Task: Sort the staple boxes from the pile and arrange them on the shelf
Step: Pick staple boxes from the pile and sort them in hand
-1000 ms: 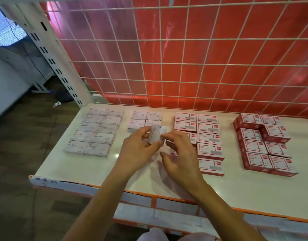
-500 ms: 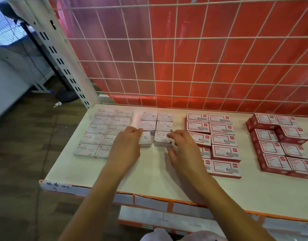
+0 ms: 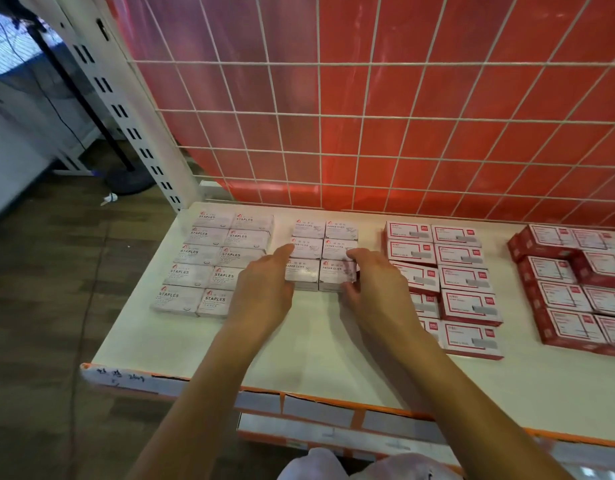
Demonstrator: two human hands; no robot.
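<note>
On the white shelf (image 3: 320, 348) lie rows of small boxes. A block of white boxes marked STAPLES (image 3: 212, 261) fills the left. Beside it sits a two-wide group of white boxes marked PAPER CLIPS (image 3: 325, 244). My left hand (image 3: 264, 289) rests with straight fingers against the left side of the front-left paper clip box (image 3: 301, 273). My right hand (image 3: 375, 282) touches the right side of the front-right box (image 3: 335, 275), thumb at its front corner. Neither hand lifts a box.
Red-and-white boxes (image 3: 451, 268) stand in two columns right of my right hand. A darker red group (image 3: 576, 285) lies at the far right. A white wire grid (image 3: 368, 133) over red backing closes the back. A slotted upright (image 3: 126, 109) stands at the left corner.
A second ago both hands held one white box above the shelf. It now lies in the front row of the paper clip group, and both hands press at the row's sides.
</note>
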